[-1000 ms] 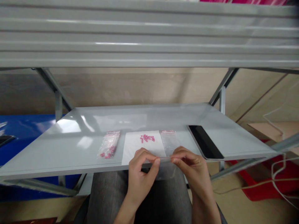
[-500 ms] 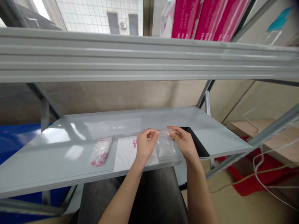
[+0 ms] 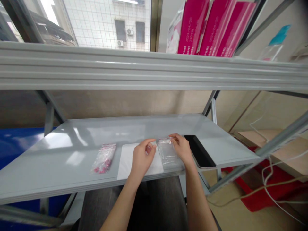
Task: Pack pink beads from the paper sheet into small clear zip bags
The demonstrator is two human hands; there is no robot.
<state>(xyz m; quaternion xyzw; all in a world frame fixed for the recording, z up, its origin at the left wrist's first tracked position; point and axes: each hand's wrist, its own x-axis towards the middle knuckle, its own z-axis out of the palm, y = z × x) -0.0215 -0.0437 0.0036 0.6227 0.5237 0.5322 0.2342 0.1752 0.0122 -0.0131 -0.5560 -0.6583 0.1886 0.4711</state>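
My right hand (image 3: 181, 149) pinches the top edge of a clear zip bag (image 3: 167, 153), which lies flat on the shelf. My left hand (image 3: 143, 158) rests over a white paper sheet (image 3: 127, 163), a little left of the bag and apart from it, fingers curled and holding nothing. That hand hides the loose pink beads seen earlier on the paper. Further left lies a second clear bag filled with pink beads (image 3: 104, 159). A black tablet (image 3: 199, 151) lies just right of my right hand.
The grey metal shelf (image 3: 72, 150) carries these items, beneath a second shelf board (image 3: 154, 72) holding pink boxes (image 3: 211, 29). A blue surface (image 3: 16, 147) lies left, and a red crate (image 3: 264, 189) with white cables (image 3: 267, 183) lies low right.
My left hand has let go of the bag's top edge and moved left and down over the paper. My right hand keeps its hold on the bag.
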